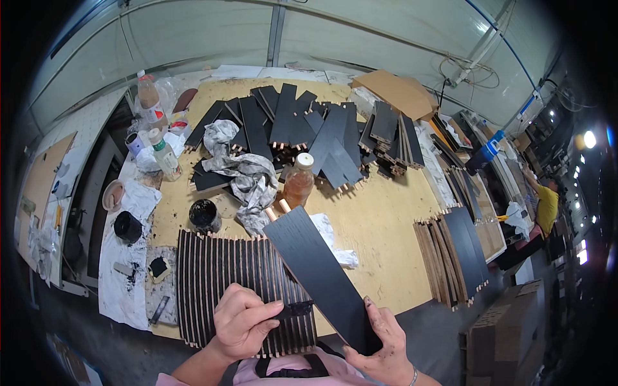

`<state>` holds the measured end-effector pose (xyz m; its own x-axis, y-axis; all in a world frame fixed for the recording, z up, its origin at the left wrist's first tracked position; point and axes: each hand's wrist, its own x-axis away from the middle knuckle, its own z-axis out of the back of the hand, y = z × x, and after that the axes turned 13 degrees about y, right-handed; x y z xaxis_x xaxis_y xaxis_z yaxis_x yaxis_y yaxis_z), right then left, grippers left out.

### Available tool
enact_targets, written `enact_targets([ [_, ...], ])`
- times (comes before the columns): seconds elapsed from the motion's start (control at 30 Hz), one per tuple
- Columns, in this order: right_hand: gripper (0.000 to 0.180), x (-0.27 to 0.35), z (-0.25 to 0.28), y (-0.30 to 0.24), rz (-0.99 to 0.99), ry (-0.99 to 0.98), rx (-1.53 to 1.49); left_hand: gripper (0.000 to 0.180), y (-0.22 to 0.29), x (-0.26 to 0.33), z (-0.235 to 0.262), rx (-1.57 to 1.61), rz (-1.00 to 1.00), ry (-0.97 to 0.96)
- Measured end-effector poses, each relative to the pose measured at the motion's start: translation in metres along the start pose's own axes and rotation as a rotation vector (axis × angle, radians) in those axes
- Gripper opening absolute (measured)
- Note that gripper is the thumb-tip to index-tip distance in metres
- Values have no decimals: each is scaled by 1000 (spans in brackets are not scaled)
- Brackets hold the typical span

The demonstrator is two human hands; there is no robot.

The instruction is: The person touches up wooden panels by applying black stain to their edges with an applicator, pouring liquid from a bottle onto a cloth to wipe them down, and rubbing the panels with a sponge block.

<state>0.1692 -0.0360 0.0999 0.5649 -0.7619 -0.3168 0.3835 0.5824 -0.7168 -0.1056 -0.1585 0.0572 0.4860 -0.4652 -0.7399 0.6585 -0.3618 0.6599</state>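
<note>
My right hand (383,341) grips the lower end of a black wooden board (318,273), its thumb and fingers on opposite edges. The board is tilted, with two pale dowels sticking out of its upper end. Pinched in my left hand (241,321) is a small flat black piece (295,310), close to the board's left edge; its exact kind cannot be told. Beneath the left hand, a row of boards standing on edge (225,264) shows black faces and dowel tips. A black-stained cup (205,216) stands behind the row.
A bottle of amber liquid (299,181) and crumpled stained cloth (248,174) lie mid-table. Black boards (293,116) are heaped at the back. More boards (450,257) lean at the right. Bottles (164,154) and a black pot (127,227) stand left. A person in yellow (547,206) is far right.
</note>
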Motion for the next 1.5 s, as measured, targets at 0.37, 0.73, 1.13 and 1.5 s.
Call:
enact_targets([
  [0.37, 96, -2, 3, 0, 1, 5, 20, 34, -5, 0, -5, 42, 6, -25],
  [0.73, 96, 11, 13, -30, -131, -7, 62, 30, -9, 5, -9, 69, 75, -38],
  [1.13, 97, 17, 20, -31, -117, -3, 76, 28, -8, 10, -9, 192, 181, -134],
  [1.5, 96, 24, 22, -33, -109, 12, 96, 27, -5, 10, -10, 259, 222, -119],
])
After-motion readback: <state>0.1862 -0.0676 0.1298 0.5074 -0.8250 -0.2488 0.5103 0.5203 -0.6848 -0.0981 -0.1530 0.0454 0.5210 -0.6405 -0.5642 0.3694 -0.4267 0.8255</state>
